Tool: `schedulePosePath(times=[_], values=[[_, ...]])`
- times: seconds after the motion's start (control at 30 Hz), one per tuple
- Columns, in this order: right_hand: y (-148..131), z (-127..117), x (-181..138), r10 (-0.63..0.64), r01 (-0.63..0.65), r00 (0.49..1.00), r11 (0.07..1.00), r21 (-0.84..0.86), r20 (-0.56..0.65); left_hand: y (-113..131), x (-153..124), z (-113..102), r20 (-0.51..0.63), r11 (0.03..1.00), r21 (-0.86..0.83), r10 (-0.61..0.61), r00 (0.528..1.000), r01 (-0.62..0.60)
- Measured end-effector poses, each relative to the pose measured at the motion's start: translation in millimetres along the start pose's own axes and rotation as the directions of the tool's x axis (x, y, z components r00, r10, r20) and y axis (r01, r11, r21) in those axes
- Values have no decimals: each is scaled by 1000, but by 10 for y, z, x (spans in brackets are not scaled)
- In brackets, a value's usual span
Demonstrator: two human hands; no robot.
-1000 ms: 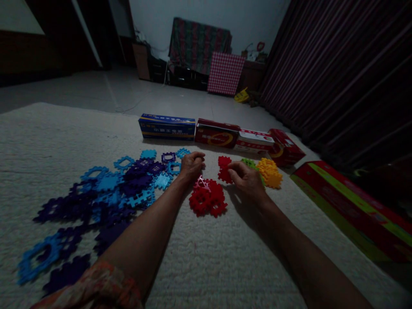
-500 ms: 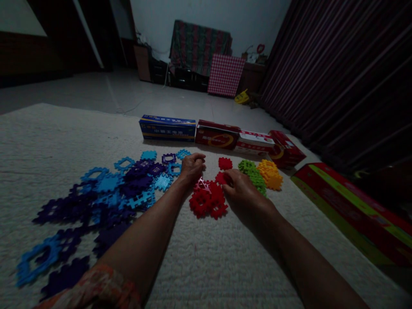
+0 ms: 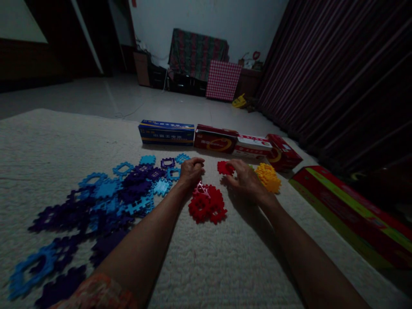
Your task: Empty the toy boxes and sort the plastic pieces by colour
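Observation:
In the head view, my right hand (image 3: 243,178) is over a flat red notched-edge building piece (image 3: 222,168), its fingertips gripping the right side. Whether a second red piece lies under that one I cannot tell. My left hand (image 3: 192,171) rests on the mat with fingers curled in; what they hold, if anything, is hidden. Between and below both hands lies a small pile of red interlocking pieces (image 3: 210,204), with a pink piece (image 3: 201,189) at its upper left. Green pieces are mostly hidden behind my right hand. A yellow stack (image 3: 268,178) stands just right of it.
Purple pieces (image 3: 137,189) and light-blue pieces (image 3: 107,188) spread over the left of the pale quilted mat (image 3: 206,266). Behind them stand a blue box (image 3: 166,133), a dark red box (image 3: 215,139) and a white-and-red box (image 3: 252,146). A long red-green box (image 3: 350,214) lies right.
My right hand has carried a red piece from beside the red pile up to the lone red piece further back. It now covers most of the green pieces. My left hand has barely moved.

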State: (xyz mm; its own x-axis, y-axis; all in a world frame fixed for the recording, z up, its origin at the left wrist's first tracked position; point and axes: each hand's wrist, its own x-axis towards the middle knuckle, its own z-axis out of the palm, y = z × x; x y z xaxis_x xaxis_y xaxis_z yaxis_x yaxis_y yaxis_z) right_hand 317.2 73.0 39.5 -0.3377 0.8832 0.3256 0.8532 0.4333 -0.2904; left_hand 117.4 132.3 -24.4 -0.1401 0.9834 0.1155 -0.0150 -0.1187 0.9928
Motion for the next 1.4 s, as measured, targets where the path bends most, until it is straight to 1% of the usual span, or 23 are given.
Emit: schedulePosePath(times=[0.13,0.27,0.33,0.4,0.47,0.5,0.57,0.63,0.7,0.77,0.87,0.97,1.03,1.1,1.23,1.33,1.4], values=[[77,8,228,22,-14,999,984,-175,43,-4,6,-7,-3,1000,20,2,1000,-2],[120,97,300,5,12,996,979,-203,83,-32,19,-8,11,1000,18,11,1000,-12],[131,112,295,-5,16,998,981,-195,60,-39,22,-6,13,1000,10,11,1000,-11],[120,97,268,-14,12,1000,984,-180,-10,-29,18,-1,3,1000,-21,0,1000,0],[75,66,212,-52,43,996,992,-118,-75,-3,7,6,-13,998,-62,-19,1000,18],[37,52,170,-85,80,992,995,-57,-90,15,-1,10,-21,996,-82,-30,999,28],[-65,37,59,-138,148,986,983,109,-94,57,-17,18,-36,991,-120,-59,998,54],[-193,38,-70,-147,166,985,948,273,-87,95,-27,22,-53,984,-160,-91,994,81],[-329,39,-191,-166,176,984,910,375,-57,121,-26,20,-68,976,-194,-115,991,100],[-454,23,-278,-262,238,965,872,427,-3,128,-14,13,-67,971,-212,-128,990,111],[-599,-27,-334,-433,354,897,828,435,95,111,15,-1,-55,969,-220,-126,990,111],[-680,-58,-342,-518,432,841,817,383,155,100,28,-6,-56,969,-225,-120,991,105],[-703,-58,-342,-540,458,821,816,351,184,112,20,-4,-58,967,-228,-126,990,110],[-711,-50,-343,-536,455,815,827,330,219,137,2,0,-59,967,-225,-137,989,120],[-713,-32,-344,-494,417,827,859,297,269,177,-35,8,-54,968,-220,-134,989,119],[-713,-18,-340,-490,415,830,862,290,267,169,-40,10,-54,967,-232,-123,991,107],[-710,-21,-334,-497,414,828,854,313,259,146,-29,8,-50,967,-232,-121,991,106]])
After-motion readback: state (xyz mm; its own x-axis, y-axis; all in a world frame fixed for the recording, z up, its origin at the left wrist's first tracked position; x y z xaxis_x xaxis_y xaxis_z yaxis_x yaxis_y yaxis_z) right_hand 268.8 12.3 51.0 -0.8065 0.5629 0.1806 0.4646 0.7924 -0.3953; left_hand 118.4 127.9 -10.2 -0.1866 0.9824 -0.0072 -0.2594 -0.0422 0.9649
